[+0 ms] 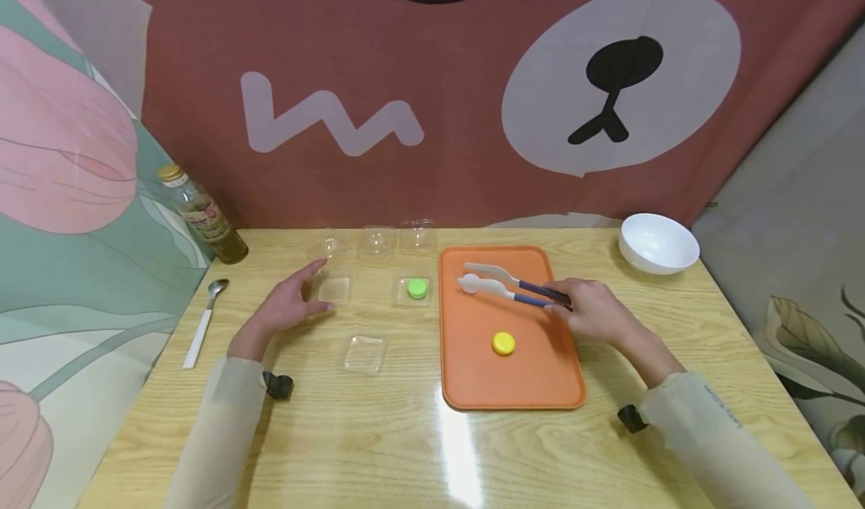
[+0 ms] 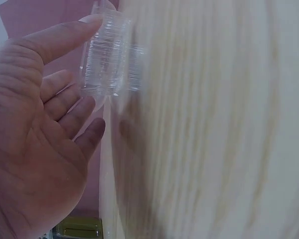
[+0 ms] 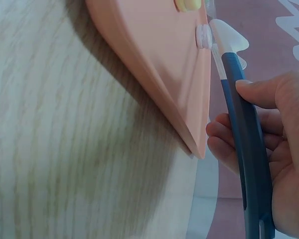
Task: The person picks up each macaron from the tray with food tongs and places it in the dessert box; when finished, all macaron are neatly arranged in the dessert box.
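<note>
My right hand [image 1: 589,310] grips a pair of tongs [image 3: 246,134] with dark blue handles and pale tips. Their spread tips hang over the orange tray [image 1: 476,377], around a pale pink macaron [image 3: 204,37]; whether they touch it I cannot tell. Nearer the tray's front lies a yellow macaron [image 1: 503,343]. My left hand [image 1: 287,306] is beside a clear plastic box [image 1: 334,289], thumb and fingers apart and loosely bent; contact with the box is unclear. To its right, a green macaron [image 1: 417,288] sits in another clear box [image 1: 403,299].
Several clear plastic pieces stand along the back, one a clear cup [image 1: 417,234]. Closer to me lies a clear box [image 1: 365,353]. On the left are a spoon [image 1: 203,329] with a white handle and a bottle [image 1: 209,220]. A white bowl [image 1: 658,244] stands back right.
</note>
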Motion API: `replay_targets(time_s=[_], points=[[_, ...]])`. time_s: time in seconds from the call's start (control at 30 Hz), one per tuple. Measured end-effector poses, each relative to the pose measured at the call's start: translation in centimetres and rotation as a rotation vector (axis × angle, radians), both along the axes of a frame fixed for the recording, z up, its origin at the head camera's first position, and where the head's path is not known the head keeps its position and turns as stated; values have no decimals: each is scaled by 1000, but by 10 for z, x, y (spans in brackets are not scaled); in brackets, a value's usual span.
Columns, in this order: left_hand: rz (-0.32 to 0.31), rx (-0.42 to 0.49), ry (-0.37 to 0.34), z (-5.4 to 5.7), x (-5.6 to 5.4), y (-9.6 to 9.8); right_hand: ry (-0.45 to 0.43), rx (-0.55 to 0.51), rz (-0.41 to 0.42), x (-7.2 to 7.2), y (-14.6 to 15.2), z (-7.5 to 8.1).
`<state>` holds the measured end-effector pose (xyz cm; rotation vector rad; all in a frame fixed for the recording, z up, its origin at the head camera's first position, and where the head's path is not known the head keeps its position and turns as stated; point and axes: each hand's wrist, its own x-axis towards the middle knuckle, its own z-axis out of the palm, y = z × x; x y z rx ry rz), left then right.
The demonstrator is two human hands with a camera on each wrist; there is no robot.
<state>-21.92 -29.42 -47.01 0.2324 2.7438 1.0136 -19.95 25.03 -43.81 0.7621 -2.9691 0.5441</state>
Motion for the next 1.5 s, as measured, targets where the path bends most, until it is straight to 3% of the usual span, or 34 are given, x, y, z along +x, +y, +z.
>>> replay_targets(time_s=[0.33,0.7,1.5], points=[[6,51,-62,3,3,4,-16,12,9,1,0,-4],[19,103,-54,-1,4,5,-35,28,3,1,1,-5],[-4,74,-34,-5,1,11,-16,22,-12,2,4,-6]])
